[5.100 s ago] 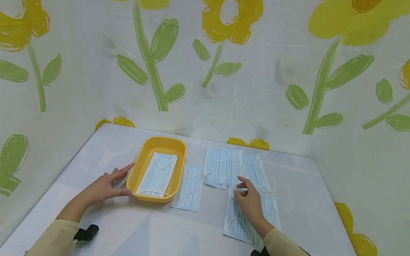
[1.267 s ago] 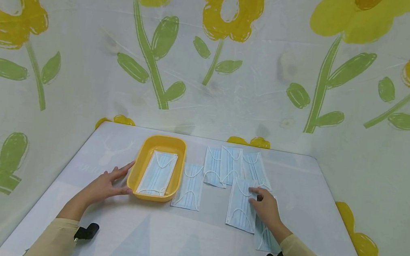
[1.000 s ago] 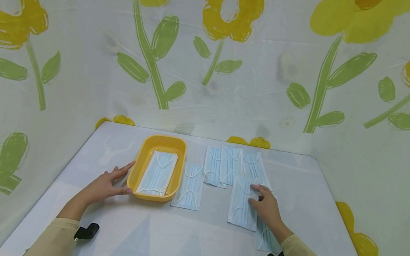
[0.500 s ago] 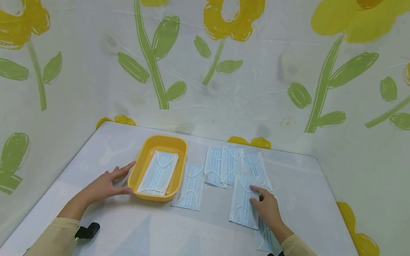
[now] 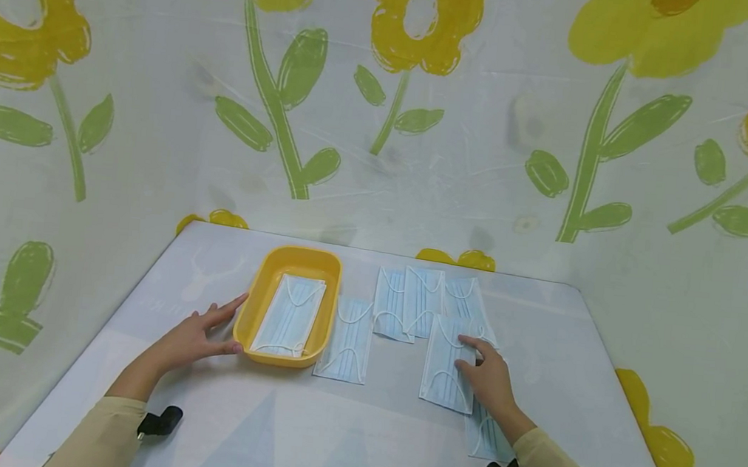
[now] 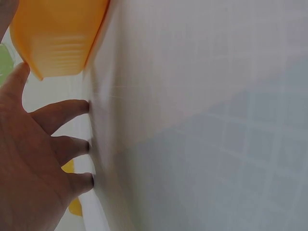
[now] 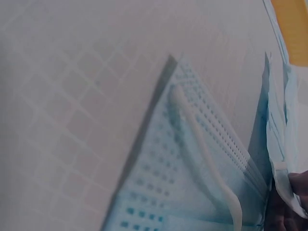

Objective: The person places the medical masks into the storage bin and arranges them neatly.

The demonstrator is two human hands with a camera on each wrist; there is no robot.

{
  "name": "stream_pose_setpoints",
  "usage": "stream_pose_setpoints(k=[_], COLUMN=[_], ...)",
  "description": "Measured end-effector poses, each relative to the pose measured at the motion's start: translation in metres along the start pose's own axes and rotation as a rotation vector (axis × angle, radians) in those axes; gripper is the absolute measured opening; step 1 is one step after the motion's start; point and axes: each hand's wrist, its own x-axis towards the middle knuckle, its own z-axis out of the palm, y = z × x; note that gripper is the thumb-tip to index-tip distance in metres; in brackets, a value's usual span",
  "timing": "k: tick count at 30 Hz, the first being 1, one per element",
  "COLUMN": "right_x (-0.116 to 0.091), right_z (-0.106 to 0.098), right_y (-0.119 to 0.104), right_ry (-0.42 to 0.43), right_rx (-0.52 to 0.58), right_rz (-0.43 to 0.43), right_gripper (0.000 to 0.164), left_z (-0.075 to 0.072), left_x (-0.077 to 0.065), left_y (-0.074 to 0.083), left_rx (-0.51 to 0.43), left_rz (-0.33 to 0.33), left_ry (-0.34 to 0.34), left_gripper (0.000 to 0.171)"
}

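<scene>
My left hand (image 5: 194, 340) rests against the left side of the yellow tray (image 5: 305, 261), fingers spread and fairly straight. In the left wrist view a fingertip touches the tray (image 6: 57, 36), while other fingertips meet the tabletop. A pale blue face mask (image 5: 289, 317) with white ear loops lies inside the tray. My right hand (image 5: 491, 381) pinches the right edge of another face mask (image 5: 445, 369), which looks slightly raised. The right wrist view shows that held mask (image 7: 276, 134) edge-on. Beneath my right hand lies a further face mask (image 5: 488, 433), partly covered.
One face mask (image 5: 344, 342) lies along the tray's right side. Farther back, three overlapping masks (image 5: 421, 301) lie flat, the rightmost partly hidden by the held one. A flower-patterned curtain (image 5: 416, 133) stands behind the white table (image 5: 230, 428).
My right hand, earlier over the masks, has come back to the right and taken one by its edge. That mask has since shifted slightly away and right. My left hand stays put.
</scene>
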Motion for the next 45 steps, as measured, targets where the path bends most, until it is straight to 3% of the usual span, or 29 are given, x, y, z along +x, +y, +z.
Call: stream_pose_setpoints(k=[8, 19, 27, 45], right_x=[0.001, 0.001, 0.000, 0.005], right_z=[0.000, -0.002, -0.002, -0.004], right_y=[0.002, -0.005, -0.007, -0.011], right_ry=[-0.002, -0.003, -0.006, -0.015], right_rx=[0.030, 0.071, 0.080, 0.099], right_rz=[0.007, 0.014, 0.014, 0.027], right_gripper=[0.050, 0.051, 0.051, 0.053], left_z=[-0.002, -0.001, -0.001, -0.001], left_x=[-0.001, 0.000, 0.000, 0.001], left_y=[0.001, 0.000, -0.004, -0.006], left_rx=[-0.013, -0.010, -0.025, -0.028], left_rz=[0.015, -0.013, 0.032, 0.040], left_ry=[-0.001, -0.007, 0.006, 0.009], left_gripper=[0.102, 0.104, 0.102, 0.102])
